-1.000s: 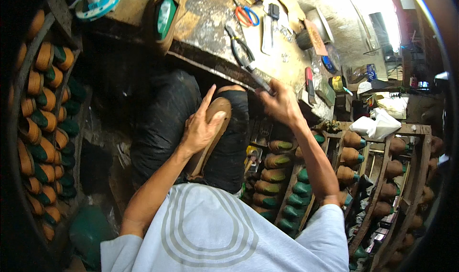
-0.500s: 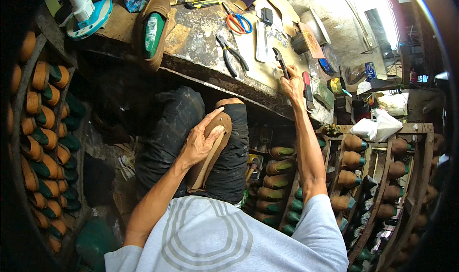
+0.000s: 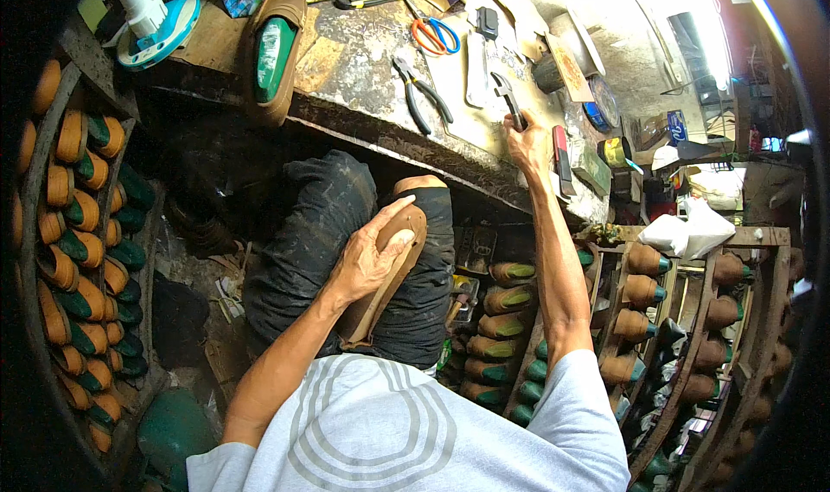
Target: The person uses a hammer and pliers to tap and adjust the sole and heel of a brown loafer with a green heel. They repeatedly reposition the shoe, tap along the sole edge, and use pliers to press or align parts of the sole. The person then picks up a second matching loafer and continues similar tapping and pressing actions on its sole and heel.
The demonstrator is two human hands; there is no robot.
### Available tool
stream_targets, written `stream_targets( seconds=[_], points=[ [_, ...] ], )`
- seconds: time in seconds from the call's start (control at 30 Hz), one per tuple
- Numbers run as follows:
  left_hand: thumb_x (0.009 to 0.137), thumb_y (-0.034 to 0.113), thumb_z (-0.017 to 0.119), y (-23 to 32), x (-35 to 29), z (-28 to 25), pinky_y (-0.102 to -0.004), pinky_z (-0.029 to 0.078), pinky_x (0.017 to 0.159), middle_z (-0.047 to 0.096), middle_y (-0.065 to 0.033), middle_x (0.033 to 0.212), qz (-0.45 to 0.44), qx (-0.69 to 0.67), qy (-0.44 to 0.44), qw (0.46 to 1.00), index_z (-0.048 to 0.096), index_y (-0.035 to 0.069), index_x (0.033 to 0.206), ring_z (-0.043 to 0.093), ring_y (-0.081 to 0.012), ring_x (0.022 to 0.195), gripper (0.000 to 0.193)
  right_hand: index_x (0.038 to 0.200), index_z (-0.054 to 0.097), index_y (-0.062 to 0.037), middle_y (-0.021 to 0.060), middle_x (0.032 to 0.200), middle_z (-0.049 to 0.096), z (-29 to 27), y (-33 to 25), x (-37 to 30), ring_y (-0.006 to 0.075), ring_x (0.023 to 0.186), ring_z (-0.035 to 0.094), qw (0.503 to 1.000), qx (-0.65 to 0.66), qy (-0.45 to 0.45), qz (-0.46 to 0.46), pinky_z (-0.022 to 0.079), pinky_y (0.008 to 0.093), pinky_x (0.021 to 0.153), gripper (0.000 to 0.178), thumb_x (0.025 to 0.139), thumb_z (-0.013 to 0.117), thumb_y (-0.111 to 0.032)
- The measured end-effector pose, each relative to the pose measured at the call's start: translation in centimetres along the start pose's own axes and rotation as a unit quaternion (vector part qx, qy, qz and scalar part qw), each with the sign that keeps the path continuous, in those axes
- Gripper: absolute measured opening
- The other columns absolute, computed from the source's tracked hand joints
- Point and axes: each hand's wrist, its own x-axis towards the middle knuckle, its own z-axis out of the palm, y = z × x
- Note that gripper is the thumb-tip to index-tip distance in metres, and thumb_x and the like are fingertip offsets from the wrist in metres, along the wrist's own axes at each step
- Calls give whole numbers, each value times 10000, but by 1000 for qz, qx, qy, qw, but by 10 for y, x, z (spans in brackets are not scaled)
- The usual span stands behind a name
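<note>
On my lap lies a brown shoe [image 3: 403,269], its tan underside facing up and small dark spots showing near the end by my fingers. My left hand [image 3: 367,257] is closed on it, with the thumb across the underside and the index finger along the edge. Over the bench, my right hand [image 3: 529,141] grips a dark metal tool with a bent head [image 3: 509,96]; whether it is a hammer or pincers is unclear. Just right of that hand is a red-and-black knife [image 3: 562,160]. Black-handled cutting pliers [image 3: 422,94] lie to its left.
The worn workbench [image 3: 346,81] also carries a loafer with a green last [image 3: 275,60], orange-and-blue scissors [image 3: 435,35] and a yellow cutter [image 3: 370,1]. Racks of shoes on lasts stand at left [image 3: 84,247] and right [image 3: 635,289]. A white bag [image 3: 687,230] sits atop the right rack.
My right hand and the bent-headed tool have shifted slightly, the tool's head tipping up. My left hand keeps its hold on the shoe. The whole view has moved a little.
</note>
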Motion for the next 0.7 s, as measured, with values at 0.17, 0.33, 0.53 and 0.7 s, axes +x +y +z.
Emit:
stream_targets(
  seconds=[0.17, 0.33, 0.53, 0.7],
  points=[
    [1164, 251, 731, -1, 1, 0, -476, 480, 1299, 664, -239, 1650, 12, 9, -2, 1000, 558, 89, 1718, 632, -411, 1542, 602, 1140, 831, -80, 198, 968, 817, 0, -1, 2, 400, 885, 786, 1000, -17, 14, -2, 583, 500, 790, 281, 996, 817, -321],
    [1156, 235, 735, 3, 1, 2, -487, 486, 1298, 660, -251, 1653, 7, 11, -4, 1000, 551, 91, 1720, 624, -442, 1553, 610, 1162, 826, -64, 217, 980, 821, 1, -9, 15, 416, 901, 804, 997, -26, 50, -51, 602, 506, 819, 248, 990, 786, -238],
    [1175, 267, 715, 5, 4, 3, -462, 464, 1308, 655, -235, 1661, 19, 21, 2, 1000, 561, 81, 1718, 633, -366, 1542, 594, 1222, 809, -6, 318, 1088, 808, 15, 6, 34, 504, 1048, 790, 996, -60, -1, -58, 604, 564, 913, 321, 1018, 792, -252],
    [1180, 253, 696, 4, 1, 10, -473, 458, 1320, 646, -235, 1673, 27, 36, 10, 999, 556, 59, 1711, 614, -409, 1566, 583, 1192, 650, 18, 236, 867, 726, 8, 13, 11, 424, 751, 718, 988, -117, 18, -98, 566, 551, 729, 233, 1074, 649, -183]
  ],
)
